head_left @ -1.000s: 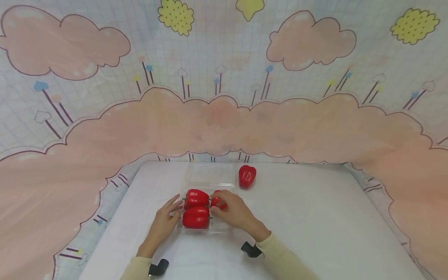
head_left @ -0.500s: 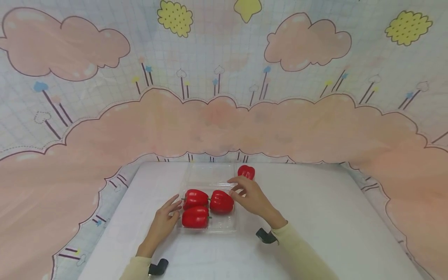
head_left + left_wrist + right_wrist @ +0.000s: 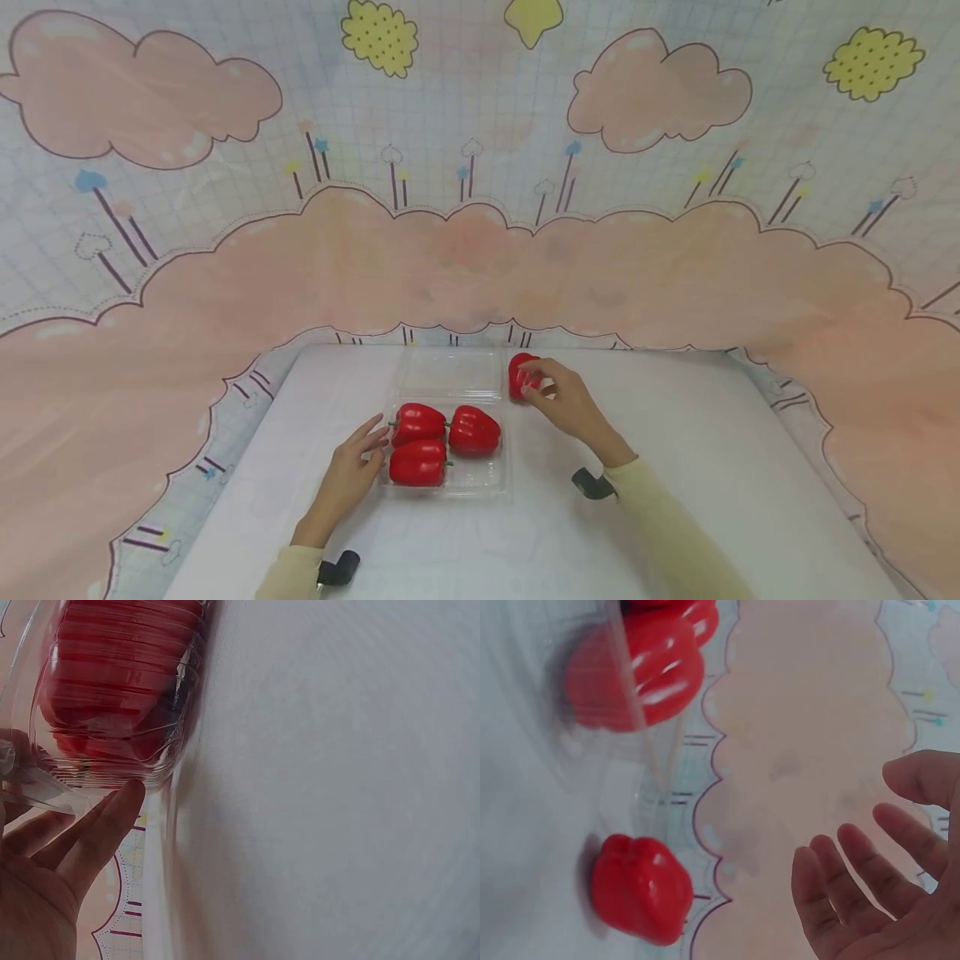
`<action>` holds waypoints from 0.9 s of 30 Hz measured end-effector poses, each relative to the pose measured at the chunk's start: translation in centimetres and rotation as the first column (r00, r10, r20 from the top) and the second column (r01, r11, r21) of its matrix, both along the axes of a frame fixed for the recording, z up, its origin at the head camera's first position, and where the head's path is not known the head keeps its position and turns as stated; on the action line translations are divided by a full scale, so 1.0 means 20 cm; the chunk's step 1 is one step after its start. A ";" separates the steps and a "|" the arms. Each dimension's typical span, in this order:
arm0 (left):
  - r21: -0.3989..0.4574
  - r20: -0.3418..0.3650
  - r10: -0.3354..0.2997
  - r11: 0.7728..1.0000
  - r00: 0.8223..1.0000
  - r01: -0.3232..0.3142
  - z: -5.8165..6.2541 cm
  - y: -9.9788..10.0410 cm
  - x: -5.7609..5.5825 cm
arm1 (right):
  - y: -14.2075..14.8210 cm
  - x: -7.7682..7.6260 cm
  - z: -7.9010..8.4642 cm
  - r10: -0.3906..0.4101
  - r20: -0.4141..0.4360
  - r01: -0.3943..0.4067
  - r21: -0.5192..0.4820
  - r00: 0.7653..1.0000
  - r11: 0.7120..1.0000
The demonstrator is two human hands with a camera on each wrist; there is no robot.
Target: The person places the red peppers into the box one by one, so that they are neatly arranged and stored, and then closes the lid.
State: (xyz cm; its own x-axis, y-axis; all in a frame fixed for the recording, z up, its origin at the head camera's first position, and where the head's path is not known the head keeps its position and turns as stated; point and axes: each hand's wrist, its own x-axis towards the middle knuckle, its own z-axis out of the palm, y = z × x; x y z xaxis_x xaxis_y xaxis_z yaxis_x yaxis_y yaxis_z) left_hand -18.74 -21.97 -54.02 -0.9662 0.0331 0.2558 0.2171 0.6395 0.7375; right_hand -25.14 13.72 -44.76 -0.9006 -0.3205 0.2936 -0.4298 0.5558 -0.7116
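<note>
A clear plastic clamshell box [image 3: 487,479] lies with its lid [image 3: 452,371] folded back behind it. Inside its base are three red bell peppers: one back left [image 3: 418,423], one front left [image 3: 417,463] and one at the right [image 3: 474,432]. My left hand [image 3: 351,467] is at the box's left side; in the left wrist view its straight fingertips [image 3: 135,796] touch the ribbed wall. My right hand [image 3: 572,404] overlaps a fourth, loose red bell pepper [image 3: 519,377] in the head view. The right wrist view shows its fingers spread and apart from that pepper [image 3: 641,889].
The white table [image 3: 675,467] reaches back to a printed cloth backdrop [image 3: 480,267] with clouds and stars. Black camera mounts [image 3: 340,569] sit at both wrists. The loose pepper is right of the lid, near the table's far edge.
My right hand has let go of the right-hand pepper in the box and moved back and right to the loose pepper. My left hand has stayed at the box's left side.
</note>
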 end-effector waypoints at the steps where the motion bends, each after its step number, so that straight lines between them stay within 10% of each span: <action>1: 0.003 0.000 -0.002 1.000 1.000 0.002 0.00 0.00 0.00 | 0.01 -0.01 -0.01 -0.006 0.007 0.006 -0.008 1.000 1.000; 27: 0.016 0.019 0.005 1.000 1.000 -0.006 0.02 0.01 0.01 | 0.12 -0.30 -0.20 -0.116 0.155 0.120 -0.013 0.981 0.993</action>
